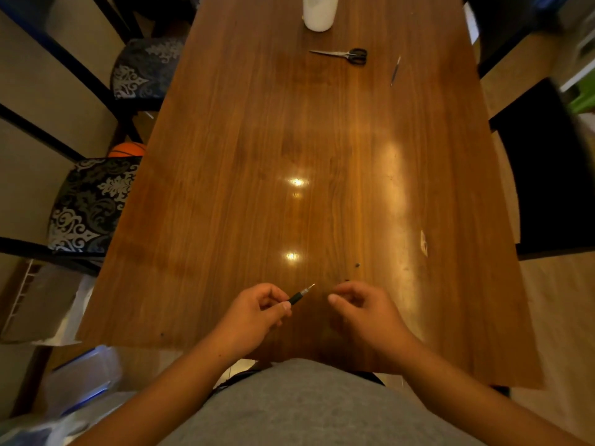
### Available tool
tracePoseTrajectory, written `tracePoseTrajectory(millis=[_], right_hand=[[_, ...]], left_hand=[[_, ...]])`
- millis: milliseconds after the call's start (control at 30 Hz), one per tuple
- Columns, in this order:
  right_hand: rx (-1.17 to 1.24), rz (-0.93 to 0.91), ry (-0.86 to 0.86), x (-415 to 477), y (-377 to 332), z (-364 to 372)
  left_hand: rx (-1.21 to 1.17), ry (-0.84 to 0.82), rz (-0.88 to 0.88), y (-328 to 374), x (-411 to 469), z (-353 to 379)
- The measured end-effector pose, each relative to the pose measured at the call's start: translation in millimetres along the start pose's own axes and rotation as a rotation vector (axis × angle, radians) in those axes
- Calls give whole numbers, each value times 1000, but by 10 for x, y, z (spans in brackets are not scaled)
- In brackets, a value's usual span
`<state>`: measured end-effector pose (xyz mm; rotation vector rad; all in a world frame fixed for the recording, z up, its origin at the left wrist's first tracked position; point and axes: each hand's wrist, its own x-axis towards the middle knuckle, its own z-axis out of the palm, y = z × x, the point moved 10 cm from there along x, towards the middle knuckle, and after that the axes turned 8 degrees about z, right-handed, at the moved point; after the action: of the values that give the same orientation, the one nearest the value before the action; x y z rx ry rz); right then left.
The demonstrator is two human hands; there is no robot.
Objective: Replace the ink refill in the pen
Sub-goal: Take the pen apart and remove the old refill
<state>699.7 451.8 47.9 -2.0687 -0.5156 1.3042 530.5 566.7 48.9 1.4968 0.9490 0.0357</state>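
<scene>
I saw a long, glossy wood-grain worktop [244, 162] with lamp glare on its polish. My left hand [254, 313] pinched a slim pen [301, 295] between thumb and fingers [285, 306], closed firmly on its black ribbed grip; the metal cone and fine tip pointed up and right, just above the near edge. My right hand [360, 305] hovered close beside it, loosely curled, thumb and forefinger nearly meeting; whether they held anything I could not tell. Far off lay black-handled steel scissors [343, 54], a thin silvery rod [395, 70] and a white cylindrical container [319, 11].
</scene>
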Motion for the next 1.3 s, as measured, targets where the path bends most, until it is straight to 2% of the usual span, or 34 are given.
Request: tracePoseTrajectory(millis=[100,233,500,833,1000,1133,1300], right_hand=[[223,3,-75,-187,-159,149],[333,-48,-101,-282,-311,170],[404,-97,-68,-313,-371,25],[410,-167,84,-166,-505,-313],[484,-167,77,12,-586,-446],[536,-186,136,180,-649,-663],[421,-181,162,406,-691,-695]], left_hand=[[-12,-20,48,138,-26,111],[-17,-30,110,305,-66,203],[-49,-43,170,526,-123,295],[-41,-14,107,383,-124,196],[-19,14,115,324,-110,100],[-9,44,97,256,-91,14],[-54,89,57,139,-76,-89]])
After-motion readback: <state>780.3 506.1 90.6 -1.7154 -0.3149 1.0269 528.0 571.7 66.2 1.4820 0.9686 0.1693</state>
